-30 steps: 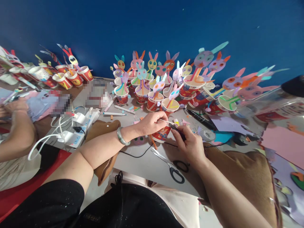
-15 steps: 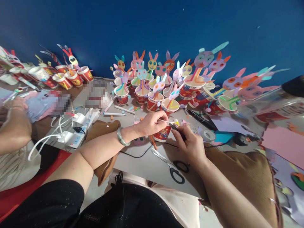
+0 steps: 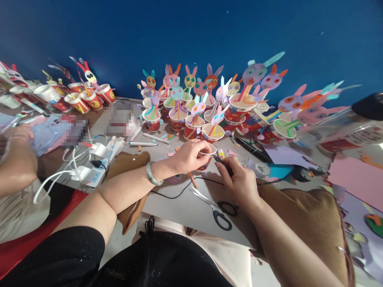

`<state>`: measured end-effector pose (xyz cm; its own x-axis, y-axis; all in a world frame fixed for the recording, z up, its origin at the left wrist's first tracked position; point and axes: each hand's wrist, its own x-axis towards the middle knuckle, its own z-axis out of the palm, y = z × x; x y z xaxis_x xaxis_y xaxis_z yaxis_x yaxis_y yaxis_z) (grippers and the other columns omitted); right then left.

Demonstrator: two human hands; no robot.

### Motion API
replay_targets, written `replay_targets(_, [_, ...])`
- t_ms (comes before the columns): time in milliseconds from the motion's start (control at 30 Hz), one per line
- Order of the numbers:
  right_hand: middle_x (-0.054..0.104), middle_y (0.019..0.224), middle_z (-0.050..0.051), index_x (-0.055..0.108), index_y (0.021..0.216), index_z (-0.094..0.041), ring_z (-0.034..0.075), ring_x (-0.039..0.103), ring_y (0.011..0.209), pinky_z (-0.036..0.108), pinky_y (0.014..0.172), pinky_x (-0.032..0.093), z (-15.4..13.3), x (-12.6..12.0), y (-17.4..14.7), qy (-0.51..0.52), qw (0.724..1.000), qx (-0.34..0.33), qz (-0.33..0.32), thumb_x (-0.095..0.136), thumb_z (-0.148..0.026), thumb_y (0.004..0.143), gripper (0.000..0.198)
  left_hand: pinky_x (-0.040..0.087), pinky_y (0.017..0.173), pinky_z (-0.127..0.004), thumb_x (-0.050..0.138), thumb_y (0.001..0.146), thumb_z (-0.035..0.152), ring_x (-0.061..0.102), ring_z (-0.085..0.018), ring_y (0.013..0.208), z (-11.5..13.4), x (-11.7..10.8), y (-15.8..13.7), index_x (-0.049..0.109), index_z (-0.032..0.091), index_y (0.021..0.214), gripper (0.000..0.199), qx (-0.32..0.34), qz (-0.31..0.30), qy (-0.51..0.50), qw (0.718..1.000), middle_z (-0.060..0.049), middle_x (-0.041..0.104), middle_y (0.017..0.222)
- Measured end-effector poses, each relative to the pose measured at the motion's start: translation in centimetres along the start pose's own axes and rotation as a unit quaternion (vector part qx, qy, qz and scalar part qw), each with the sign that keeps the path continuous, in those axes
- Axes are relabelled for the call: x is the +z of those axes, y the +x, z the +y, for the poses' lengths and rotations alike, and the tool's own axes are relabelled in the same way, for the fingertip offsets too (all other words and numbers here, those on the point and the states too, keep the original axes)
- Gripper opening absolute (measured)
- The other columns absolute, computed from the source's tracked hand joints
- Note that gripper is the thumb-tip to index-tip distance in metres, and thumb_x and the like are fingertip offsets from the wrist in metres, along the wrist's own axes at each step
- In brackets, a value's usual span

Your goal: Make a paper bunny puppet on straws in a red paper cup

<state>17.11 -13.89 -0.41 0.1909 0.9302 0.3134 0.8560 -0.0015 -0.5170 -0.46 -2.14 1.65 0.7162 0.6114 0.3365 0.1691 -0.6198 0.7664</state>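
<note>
My left hand [image 3: 190, 156], with a bangle at the wrist, is closed on the rim of a red paper cup [image 3: 204, 164] just above the grey table. The cup leans so that part of its white inside shows. In my right hand [image 3: 241, 182] is a slim black tool [image 3: 223, 162], its tip close to the cup's right side; I cannot tell its kind or whether it touches. Below the hands lie open-bladed scissors [image 3: 212, 206] with black handles. An orange paper strip [image 3: 193, 180] lies by the cup.
Rabbit-faced paper cups [image 3: 177, 121] stand in rows along the blue wall. Right are a tape roll [image 3: 261, 169], a black pen [image 3: 251, 150], pink paper [image 3: 356, 179] and a clear bottle [image 3: 344, 129]. Left are a power strip [image 3: 103, 173] and another person's arm [image 3: 18, 159]. A black cable crosses the table.
The cup has been tipped so its opening now faces me more, where before its rim showed nearly edge-on. My right hand keeps hold of the black tool.
</note>
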Motion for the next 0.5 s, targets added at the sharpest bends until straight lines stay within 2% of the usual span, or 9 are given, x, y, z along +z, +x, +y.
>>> replay_targets(133, [0.067, 0.065, 0.004, 0.068, 0.094, -0.019, 0.017, 0.058, 0.053, 0.027, 0.053, 0.031, 0.12, 0.24, -0.1, -0.063, 0.998, -0.016, 0.009, 0.042, -0.06, 0.1, 0.048, 0.052, 0.091, -0.037, 0.061, 0.089, 0.017, 0.062, -0.017, 0.084, -0.19, 0.17, -0.08, 0.055, 0.02, 0.082, 0.01, 0.054, 0.015, 0.068, 0.996, -0.003, 0.066, 0.08])
replay_targets(300, [0.069, 0.07, 0.006, 0.068, 0.095, -0.018, 0.017, 0.058, 0.054, 0.027, 0.052, 0.026, 0.14, 0.65, -0.26, -0.085, 0.996, -0.021, 0.025, 0.042, -0.058, 0.1, 0.048, 0.048, 0.101, -0.042, 0.058, 0.089, 0.012, 0.057, -0.015, 0.069, -0.51, 0.54, -0.25, 0.051, 0.021, 0.08, 0.015, 0.102, 0.024, 0.104, 0.989, 0.003, 0.06, 0.069])
replay_targets(400, [0.066, 0.067, 0.004, 0.065, 0.093, -0.019, 0.017, 0.056, 0.055, 0.027, 0.054, 0.031, 0.01, 0.69, -0.14, -0.021, 1.0, 0.007, 0.007, 0.048, -0.056, 0.098, 0.041, 0.047, 0.105, -0.043, 0.055, 0.09, 0.011, 0.055, -0.014, 0.067, -0.53, 0.7, -0.32, 0.049, 0.022, 0.079, 0.016, 0.114, 0.029, 0.118, 0.986, 0.004, 0.057, 0.067])
replay_targets(500, [0.058, 0.062, -0.001, 0.058, 0.083, -0.021, 0.014, 0.05, 0.055, 0.026, 0.056, 0.037, -0.07, 0.62, 0.29, 0.108, 0.993, 0.037, -0.033, 0.051, -0.055, 0.097, 0.038, 0.045, 0.108, -0.043, 0.052, 0.092, 0.012, 0.054, -0.013, 0.066, -0.32, 0.7, -0.38, 0.048, 0.022, 0.078, 0.017, 0.119, 0.034, 0.125, 0.984, 0.005, 0.055, 0.066])
